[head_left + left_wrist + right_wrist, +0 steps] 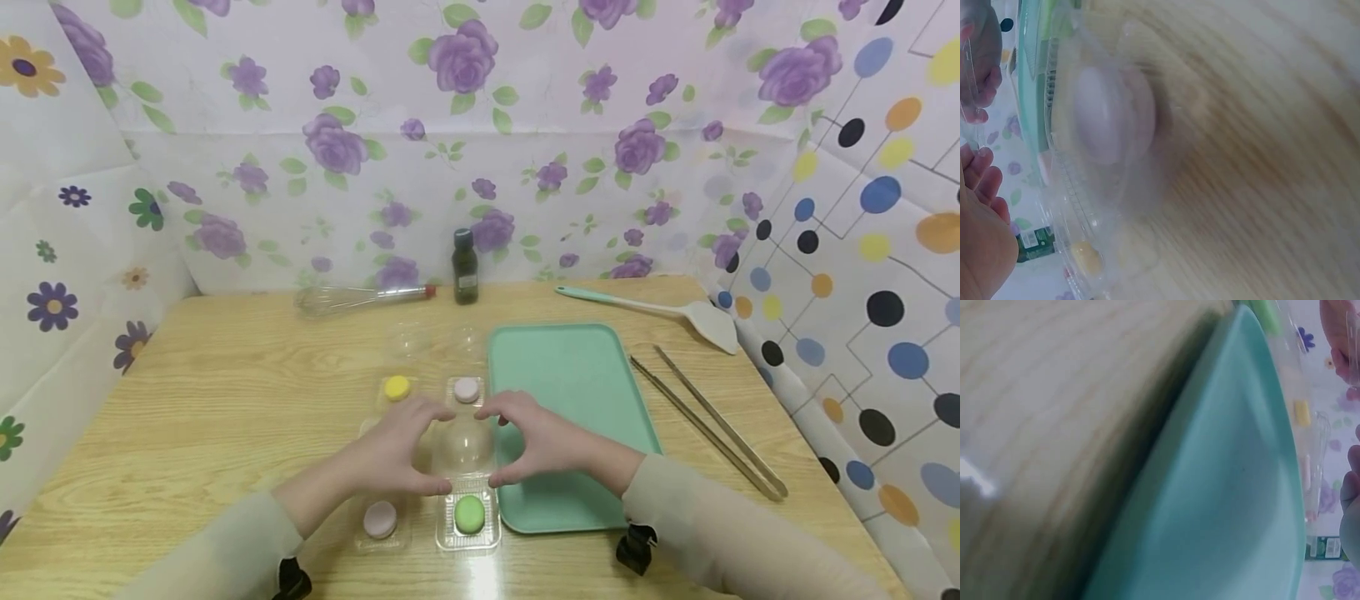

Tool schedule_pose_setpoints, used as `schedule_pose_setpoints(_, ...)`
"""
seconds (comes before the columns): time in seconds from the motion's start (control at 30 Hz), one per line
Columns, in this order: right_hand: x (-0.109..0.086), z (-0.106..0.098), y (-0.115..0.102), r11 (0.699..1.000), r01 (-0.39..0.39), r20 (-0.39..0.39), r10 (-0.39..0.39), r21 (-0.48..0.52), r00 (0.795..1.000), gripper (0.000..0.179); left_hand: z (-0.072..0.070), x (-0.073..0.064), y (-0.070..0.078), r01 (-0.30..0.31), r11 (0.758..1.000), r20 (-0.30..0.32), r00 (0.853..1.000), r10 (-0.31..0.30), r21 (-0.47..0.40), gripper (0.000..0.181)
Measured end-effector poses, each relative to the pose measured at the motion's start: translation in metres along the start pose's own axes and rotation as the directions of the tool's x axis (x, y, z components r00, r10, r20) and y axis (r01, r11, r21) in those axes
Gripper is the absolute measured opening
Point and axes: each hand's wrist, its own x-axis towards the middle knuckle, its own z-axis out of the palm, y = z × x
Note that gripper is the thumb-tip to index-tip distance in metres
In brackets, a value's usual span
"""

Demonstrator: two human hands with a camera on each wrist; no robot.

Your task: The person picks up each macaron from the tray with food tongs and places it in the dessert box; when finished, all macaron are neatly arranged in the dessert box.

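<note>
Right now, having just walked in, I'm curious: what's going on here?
A person has both hands on a clear domed lid: the left hand holds one side, the right hand the other. The lid stands open over the far side of a clear pack, where what looks like a green macaron sits uncovered. A yellow macaron and two pale ones are nearby; a green tray lies alongside.

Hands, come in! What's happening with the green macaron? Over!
Left hand, right hand: holding clear lid. Green macaron: uncovered in plastic base. Teal tray: alongside, not blocking.
</note>
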Motion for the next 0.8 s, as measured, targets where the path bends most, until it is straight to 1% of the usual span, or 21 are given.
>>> schedule_pose_setpoints(0.1,-0.002,0.003,-0.003,0.999,0.040,0.005,-0.040,-0.032,0.999,0.077,0.001,-0.004,0.001,-0.009,1.000,0.005,1.000,0.009,0.012,0.087)
schedule_pose_setpoints(0.23,-0.005,0.009,-0.006,0.997,0.052,0.007,-0.052,-0.053,0.999,0.076,0.004,-0.008,0.002,-0.015,1.000,0.023,1.000,0.015,0.018,0.085)
schedule_pose_setpoints(0.3,-0.007,0.011,-0.007,0.996,0.054,0.022,-0.052,-0.064,0.998,0.076,0.006,-0.010,0.003,-0.019,1.000,0.043,0.999,0.018,0.023,0.084)
schedule_pose_setpoints(0.43,-0.011,0.016,-0.010,0.994,0.057,0.075,-0.050,-0.097,0.996,0.077,0.009,-0.013,0.005,-0.036,0.999,0.083,0.996,0.034,0.026,0.082)
schedule_pose_setpoints(0.53,-0.013,0.019,-0.010,0.989,0.077,0.091,-0.066,-0.126,0.994,0.077,0.010,-0.015,0.006,-0.047,0.998,0.103,0.994,0.043,0.039,0.080)
schedule_pose_setpoints(0.67,-0.015,0.023,-0.009,0.977,0.119,0.087,-0.105,-0.177,0.991,0.076,0.013,-0.016,0.009,-0.050,0.997,0.129,0.991,0.042,0.058,0.080)
schedule_pose_setpoints(0.8,-0.017,0.030,-0.006,0.952,0.178,0.099,-0.158,-0.247,0.982,0.076,0.019,-0.018,0.009,-0.056,0.994,0.155,0.987,0.041,0.092,0.082)
